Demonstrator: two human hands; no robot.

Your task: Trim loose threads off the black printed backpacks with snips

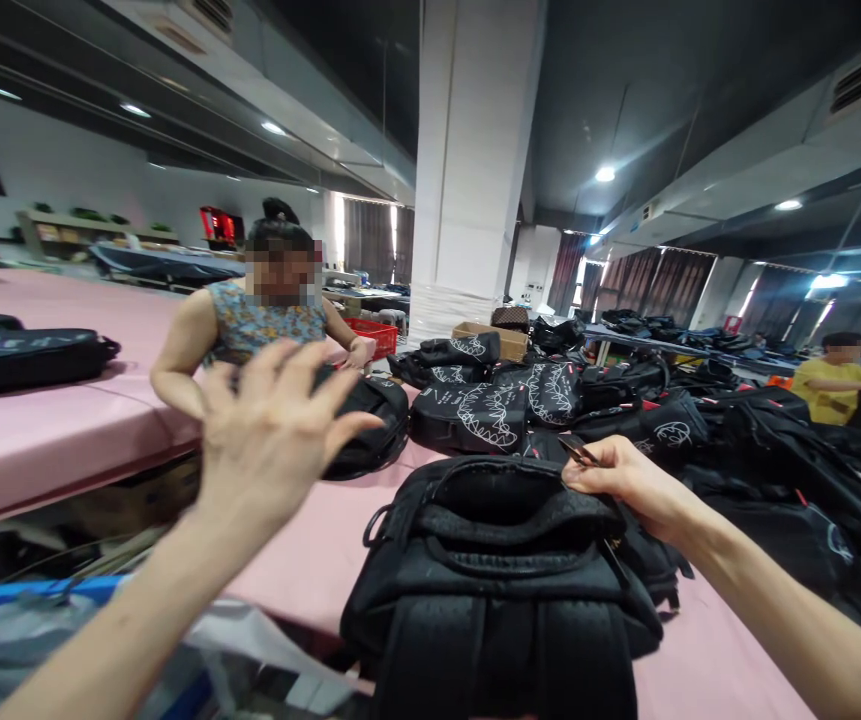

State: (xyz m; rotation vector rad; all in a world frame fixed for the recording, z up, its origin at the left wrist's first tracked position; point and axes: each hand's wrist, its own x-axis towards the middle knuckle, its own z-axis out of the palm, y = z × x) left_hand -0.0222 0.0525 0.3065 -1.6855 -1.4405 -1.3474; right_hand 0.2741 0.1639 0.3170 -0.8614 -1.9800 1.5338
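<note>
A black backpack (509, 575) lies in front of me with its shoulder straps facing up and towards me. Its top compartment gapes open. At the right end of that opening, my right hand (617, 480) pinches a small dark pointed tool that looks like thread snips (581, 453). The fingers are closed at the backpack's edge; whether they also grip its fabric is hard to see. My left hand (272, 430) is raised to the left of the backpack, fingers spread, holding nothing. Behind it, another black bag (374, 430) is partly hidden.
Many black backpacks with white line prints (486, 415) are piled behind and to the right on the pink table (310, 550). Across the table a person (269, 320) in a floral top works. A cardboard box (512, 345) and a red crate (374, 337) stand near the white pillar (467, 170).
</note>
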